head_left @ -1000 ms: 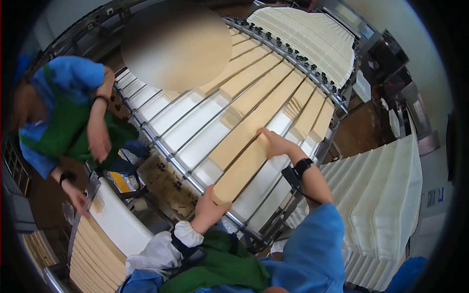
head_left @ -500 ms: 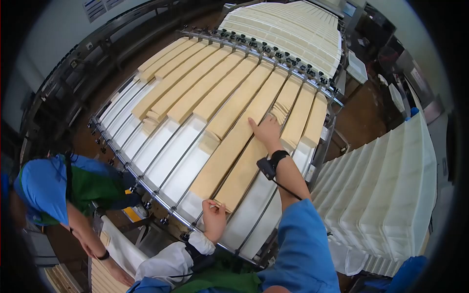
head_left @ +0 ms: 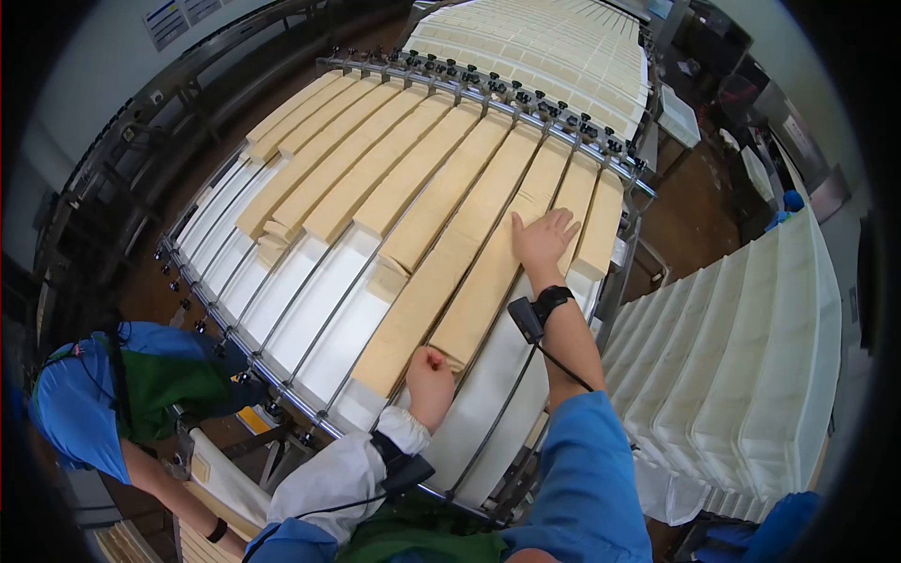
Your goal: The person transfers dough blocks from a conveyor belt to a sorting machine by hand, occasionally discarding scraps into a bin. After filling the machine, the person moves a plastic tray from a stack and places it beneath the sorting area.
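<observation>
Long rows of thin, pale-yellow stacked sheets lie side by side between metal rods on a white slatted conveyor. My left hand point(head_left: 430, 389) is closed, knuckles up, against the near end of one row point(head_left: 479, 310); whether its fingers hold anything is hidden. Further along the same row, my right hand point(head_left: 544, 239) lies flat with fingers spread, touching the top of the sheets and reaching toward the row on its right point(head_left: 574, 192). To the left, the neighbouring row point(head_left: 413, 319) extends closer to me. A few sheets point(head_left: 387, 280) lean loose at another row's end.
A rail with black knobs point(head_left: 488, 94) crosses the far side, with a pale conveyor point(head_left: 535, 47) beyond. Another metal bar point(head_left: 314, 422) runs along the near edge. Stacked white trays point(head_left: 723, 357) stand at right. A co-worker in blue point(head_left: 75, 403) bends at lower left.
My left hand has pushed forward, and the near end of its row has moved away from me. My right hand has shifted right and spread its fingers; the leaning sheets near it now look closed up.
</observation>
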The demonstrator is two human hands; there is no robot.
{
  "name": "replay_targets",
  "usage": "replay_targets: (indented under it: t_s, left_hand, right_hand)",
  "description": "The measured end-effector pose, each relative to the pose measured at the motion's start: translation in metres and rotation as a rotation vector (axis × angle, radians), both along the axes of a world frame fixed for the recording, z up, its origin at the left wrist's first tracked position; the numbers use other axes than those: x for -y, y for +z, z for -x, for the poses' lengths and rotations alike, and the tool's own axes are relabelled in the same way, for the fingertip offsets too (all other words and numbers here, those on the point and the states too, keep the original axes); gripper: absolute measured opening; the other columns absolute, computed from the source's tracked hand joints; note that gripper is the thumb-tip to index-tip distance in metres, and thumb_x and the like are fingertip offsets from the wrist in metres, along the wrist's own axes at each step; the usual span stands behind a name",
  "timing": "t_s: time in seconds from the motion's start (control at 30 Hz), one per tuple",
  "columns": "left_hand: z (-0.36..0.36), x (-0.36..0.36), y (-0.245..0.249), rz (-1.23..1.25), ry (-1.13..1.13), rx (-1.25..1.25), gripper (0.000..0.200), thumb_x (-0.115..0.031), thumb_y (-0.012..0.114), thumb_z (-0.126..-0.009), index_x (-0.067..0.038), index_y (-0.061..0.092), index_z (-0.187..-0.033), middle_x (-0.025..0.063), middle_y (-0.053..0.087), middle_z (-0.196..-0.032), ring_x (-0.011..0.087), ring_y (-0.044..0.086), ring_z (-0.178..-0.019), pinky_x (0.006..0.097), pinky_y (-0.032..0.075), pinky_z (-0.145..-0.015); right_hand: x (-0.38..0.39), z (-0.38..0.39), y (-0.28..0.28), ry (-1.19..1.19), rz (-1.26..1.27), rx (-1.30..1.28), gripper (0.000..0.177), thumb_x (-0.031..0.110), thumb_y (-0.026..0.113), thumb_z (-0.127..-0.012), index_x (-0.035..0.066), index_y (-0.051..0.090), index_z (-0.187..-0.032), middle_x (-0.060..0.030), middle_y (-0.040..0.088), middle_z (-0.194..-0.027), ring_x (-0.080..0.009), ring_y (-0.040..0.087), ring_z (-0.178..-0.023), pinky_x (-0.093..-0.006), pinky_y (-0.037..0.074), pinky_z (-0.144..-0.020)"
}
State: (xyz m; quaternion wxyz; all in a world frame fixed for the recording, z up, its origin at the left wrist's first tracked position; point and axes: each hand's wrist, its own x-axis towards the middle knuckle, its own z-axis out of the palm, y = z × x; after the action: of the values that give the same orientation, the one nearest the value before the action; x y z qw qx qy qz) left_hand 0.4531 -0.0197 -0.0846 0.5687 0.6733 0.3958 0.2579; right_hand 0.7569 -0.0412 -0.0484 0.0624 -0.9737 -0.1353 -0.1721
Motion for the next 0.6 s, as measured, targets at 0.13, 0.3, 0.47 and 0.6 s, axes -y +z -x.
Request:
replay_targets:
  t_s: [0.13,0.3,0.47,0.6]
  left_hand:
    - [-0.013,-0.003,0.005,-0.117,-0.012,-0.064,0.005,0.001,0.055,-0.081,-0.003,0.054,-0.079,0.0095,0.055,-0.066,0.0182,0.054,-0.060,0.0303,0.044,-0.056]
    - [0.008,0.001,0.015,-0.174,-0.061,-0.103,0.007,0.002,0.056,-0.078,-0.004,0.054,-0.079,0.0116,0.057,-0.068,0.0228,0.058,-0.062,0.0344,0.046,-0.057]
    - [-0.020,-0.004,0.021,-0.143,-0.010,-0.037,0.006,-0.003,0.056,-0.078,-0.006,0.056,-0.083,0.0177,0.059,-0.070,0.0348,0.061,-0.066,0.0417,0.047,-0.060]
    - [0.037,-0.007,0.046,-0.089,-0.057,-0.034,0.002,-0.006,0.057,-0.085,-0.004,0.056,-0.086,0.0126,0.056,-0.065,0.0201,0.056,-0.060,0.0331,0.045,-0.057]
  right_hand:
    - [-0.016,-0.028,-0.012,0.207,-0.063,-0.174,0.088,0.062,0.044,-0.088,-0.006,0.034,-0.142,-0.0239,0.030,-0.150,-0.0369,0.024,-0.141,-0.0505,0.011,-0.117]
    - [-0.030,-0.021,-0.021,0.324,-0.029,-0.206,0.089,0.064,0.044,-0.087,-0.004,0.033,-0.143,-0.0212,0.029,-0.152,-0.0364,0.024,-0.142,-0.0515,0.015,-0.116]
    - [-0.022,0.043,0.016,0.399,-0.050,-0.179,0.096,0.060,0.055,-0.085,-0.009,0.026,-0.144,-0.0311,0.024,-0.150,-0.0436,0.017,-0.142,-0.0547,0.015,-0.114]
    - [0.007,0.148,0.045,0.673,0.194,-0.539,0.122,0.064,0.073,-0.066,-0.008,0.016,-0.146,-0.0325,0.016,-0.152,-0.0459,0.011,-0.143,-0.0612,0.009,-0.112]
